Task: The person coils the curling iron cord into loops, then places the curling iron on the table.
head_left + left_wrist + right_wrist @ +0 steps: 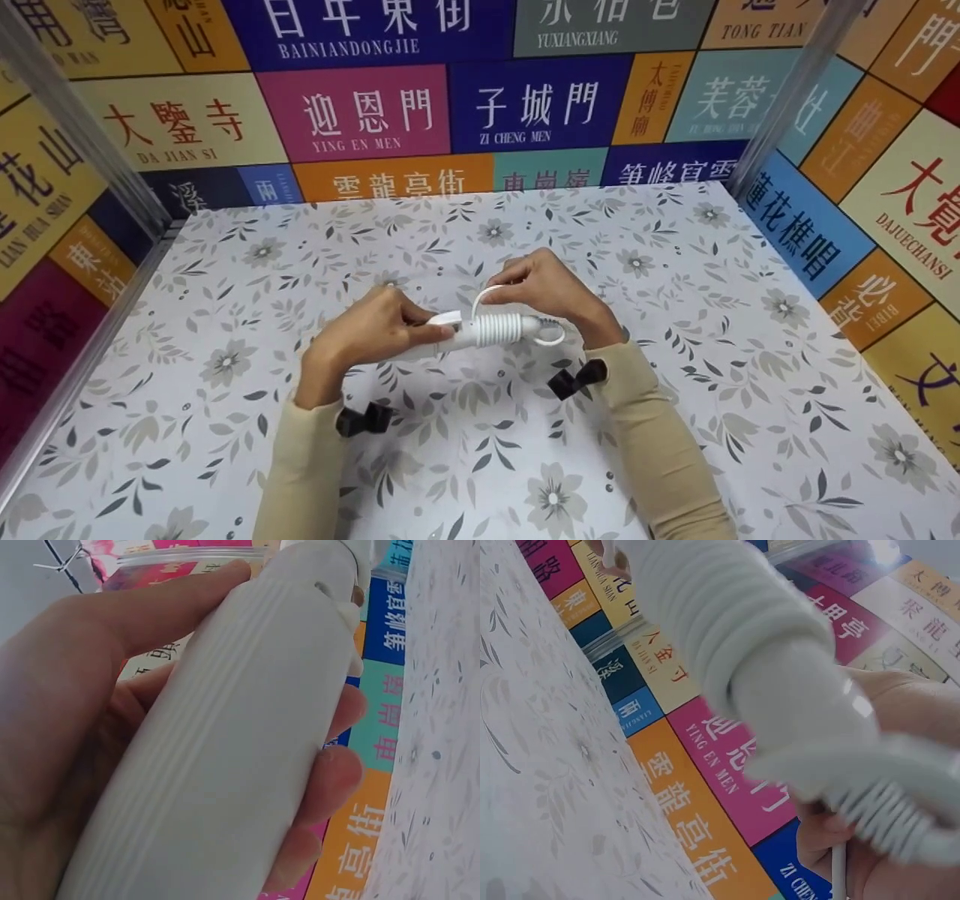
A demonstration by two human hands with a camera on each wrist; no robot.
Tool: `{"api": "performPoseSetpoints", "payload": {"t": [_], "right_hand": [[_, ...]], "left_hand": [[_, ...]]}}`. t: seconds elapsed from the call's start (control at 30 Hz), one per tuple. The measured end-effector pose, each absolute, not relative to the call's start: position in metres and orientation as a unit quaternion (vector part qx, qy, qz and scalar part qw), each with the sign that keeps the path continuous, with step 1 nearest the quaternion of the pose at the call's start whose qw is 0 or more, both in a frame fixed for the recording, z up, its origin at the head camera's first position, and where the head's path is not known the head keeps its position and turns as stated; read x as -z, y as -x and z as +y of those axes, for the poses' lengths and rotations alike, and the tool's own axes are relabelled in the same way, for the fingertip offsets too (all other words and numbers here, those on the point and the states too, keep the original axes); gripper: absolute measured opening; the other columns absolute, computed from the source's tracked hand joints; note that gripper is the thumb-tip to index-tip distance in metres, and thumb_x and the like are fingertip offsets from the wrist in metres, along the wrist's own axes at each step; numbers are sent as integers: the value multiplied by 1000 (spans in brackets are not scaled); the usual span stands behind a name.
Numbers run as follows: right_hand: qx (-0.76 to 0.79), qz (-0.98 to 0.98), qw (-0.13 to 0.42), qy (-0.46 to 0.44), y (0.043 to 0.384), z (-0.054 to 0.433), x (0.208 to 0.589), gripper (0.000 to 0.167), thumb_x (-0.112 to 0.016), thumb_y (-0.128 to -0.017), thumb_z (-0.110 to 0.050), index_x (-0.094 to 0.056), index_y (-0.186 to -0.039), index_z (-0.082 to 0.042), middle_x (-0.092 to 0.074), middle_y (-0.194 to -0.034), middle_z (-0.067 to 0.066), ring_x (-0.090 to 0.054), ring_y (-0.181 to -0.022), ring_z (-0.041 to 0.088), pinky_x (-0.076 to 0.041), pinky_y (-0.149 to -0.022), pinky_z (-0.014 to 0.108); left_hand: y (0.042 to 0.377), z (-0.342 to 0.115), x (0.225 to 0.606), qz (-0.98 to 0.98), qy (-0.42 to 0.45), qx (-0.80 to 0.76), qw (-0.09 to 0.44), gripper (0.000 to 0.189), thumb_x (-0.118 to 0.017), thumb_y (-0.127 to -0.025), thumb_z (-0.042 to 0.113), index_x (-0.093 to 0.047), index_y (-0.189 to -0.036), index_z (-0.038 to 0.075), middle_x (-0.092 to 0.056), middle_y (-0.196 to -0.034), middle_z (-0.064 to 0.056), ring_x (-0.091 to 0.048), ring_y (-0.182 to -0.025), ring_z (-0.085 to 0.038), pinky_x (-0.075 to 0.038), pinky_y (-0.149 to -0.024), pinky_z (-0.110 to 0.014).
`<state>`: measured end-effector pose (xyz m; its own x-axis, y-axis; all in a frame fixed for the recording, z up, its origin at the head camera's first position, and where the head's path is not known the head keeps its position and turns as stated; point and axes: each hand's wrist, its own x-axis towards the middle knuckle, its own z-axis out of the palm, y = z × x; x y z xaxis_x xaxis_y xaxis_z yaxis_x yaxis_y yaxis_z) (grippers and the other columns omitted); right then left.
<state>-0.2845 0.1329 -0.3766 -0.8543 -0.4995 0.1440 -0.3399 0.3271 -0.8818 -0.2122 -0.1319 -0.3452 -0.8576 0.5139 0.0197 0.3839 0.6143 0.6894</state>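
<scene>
A long white handheld appliance with a power cord wound round it in several tight turns is held up over the table. Its thick, ridged white body lies in my left hand, thumb along one side and fingers curled round the other. My right hand pinches a free length of the cord, which arcs up from the windings. By the right palm, a ribbed cord sleeve comes off the appliance's rounded end. The exact kind of appliance I cannot tell.
Under both hands spreads a white table covered in grey leaf and flower print. Panels of coloured signs with large characters stand behind it and at both sides. Black clips hang at the sleeve cuffs.
</scene>
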Motion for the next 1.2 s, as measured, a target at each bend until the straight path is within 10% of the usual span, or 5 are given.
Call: {"api": "performPoseSetpoints", "payload": {"t": [0.57,1.2], "right_hand": [[464,840,20,280,261,122,353,12,-83,-82,-21,-83,-93,-14,-73,-79,5,-53,-69,18,-41,-58,21],[464,842,-41,274,251,111,347,22,-63,-99,-23,-80,-93,-11,-68,-77,3,-45,-61,12,-35,-57,22]], "left_hand": [[213,-120,348,921,-151,-351,71,29,-73,-90,42,-78,-74,18,-44,-51,7,-36,-49,-9,-28,-48,-24],[214,-112,346,926,-21,-374,-57,36,-72,-90,47,-81,-103,15,-76,-85,-4,-61,-68,-19,-44,-60,-30]]}}
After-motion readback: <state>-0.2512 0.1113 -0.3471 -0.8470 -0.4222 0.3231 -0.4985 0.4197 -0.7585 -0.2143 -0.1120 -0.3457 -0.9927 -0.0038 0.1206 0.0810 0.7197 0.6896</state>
